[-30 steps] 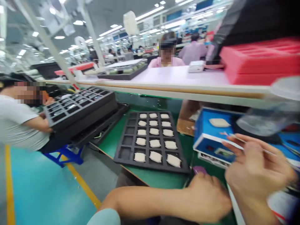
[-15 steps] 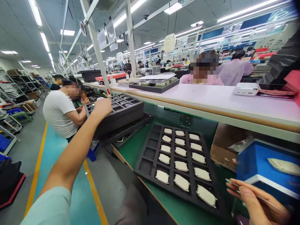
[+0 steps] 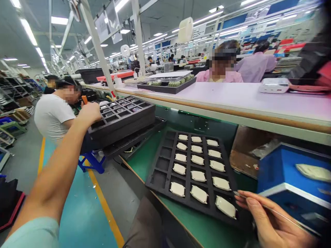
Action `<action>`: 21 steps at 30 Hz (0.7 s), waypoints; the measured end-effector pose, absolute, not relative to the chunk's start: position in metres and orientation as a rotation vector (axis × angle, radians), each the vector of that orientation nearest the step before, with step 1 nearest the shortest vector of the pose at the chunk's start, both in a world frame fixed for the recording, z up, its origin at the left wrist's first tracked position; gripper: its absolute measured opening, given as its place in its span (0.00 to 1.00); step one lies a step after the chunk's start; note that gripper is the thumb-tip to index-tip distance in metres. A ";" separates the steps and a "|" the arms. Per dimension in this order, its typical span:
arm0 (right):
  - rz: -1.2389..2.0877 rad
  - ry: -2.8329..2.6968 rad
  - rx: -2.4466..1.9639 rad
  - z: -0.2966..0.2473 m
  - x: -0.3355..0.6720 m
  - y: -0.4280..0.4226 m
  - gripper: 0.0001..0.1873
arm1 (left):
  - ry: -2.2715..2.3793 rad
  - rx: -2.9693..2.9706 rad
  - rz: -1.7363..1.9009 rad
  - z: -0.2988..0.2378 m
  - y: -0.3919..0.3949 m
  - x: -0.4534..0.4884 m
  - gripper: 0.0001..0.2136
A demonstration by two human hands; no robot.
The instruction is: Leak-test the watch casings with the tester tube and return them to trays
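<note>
My left arm reaches out to a stack of black compartment trays (image 3: 124,124). My left hand (image 3: 90,112) is at the stack's near left corner; its fingers are hidden behind the back of the hand. Small clear or dark pieces lie in the top tray's cells, with a white piece (image 3: 103,103) just beyond my hand. My right hand (image 3: 269,213) pinches a thin metal tool (image 3: 280,217), its tip near the right edge of a flat black tray (image 3: 161,162). That tray holds rows of cream-coloured plates (image 3: 198,176); its left column has bare cells.
A blue box (image 3: 279,172) with a cream plate (image 3: 314,172) on top stands at the right. Behind the tray runs a raised white shelf (image 3: 232,100). A co-worker in a white shirt (image 3: 53,113) sits beyond my left arm, on a blue stool (image 3: 93,163).
My left hand has moved left, from over the stacked tray's cells to its corner. My right hand with the tool is closer to the flat tray. The view has shifted slightly.
</note>
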State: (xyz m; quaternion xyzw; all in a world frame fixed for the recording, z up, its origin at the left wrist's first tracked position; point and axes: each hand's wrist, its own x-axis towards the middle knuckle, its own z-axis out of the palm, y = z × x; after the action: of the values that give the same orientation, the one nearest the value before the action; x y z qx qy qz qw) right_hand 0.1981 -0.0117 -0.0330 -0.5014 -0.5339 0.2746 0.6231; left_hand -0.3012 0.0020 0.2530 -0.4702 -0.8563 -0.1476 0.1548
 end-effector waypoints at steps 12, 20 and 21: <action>0.559 -1.215 -0.948 -0.015 0.187 -0.008 0.07 | -2.375 -2.371 -2.415 0.010 0.000 0.023 0.21; 0.604 -1.319 -0.909 -0.014 0.187 -0.010 0.08 | -2.549 -2.282 -2.563 0.011 0.001 0.029 0.19; 0.620 -1.330 -0.905 -0.016 0.187 -0.010 0.08 | -2.534 -2.292 -2.559 0.011 0.001 0.030 0.18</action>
State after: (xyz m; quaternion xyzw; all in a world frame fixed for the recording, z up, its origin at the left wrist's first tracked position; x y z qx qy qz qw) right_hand 0.1866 -0.0100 -0.0155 -0.3983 -0.5856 0.2729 0.6511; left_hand 0.0303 0.0005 0.0107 -0.4539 -0.5018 -0.5066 -0.5343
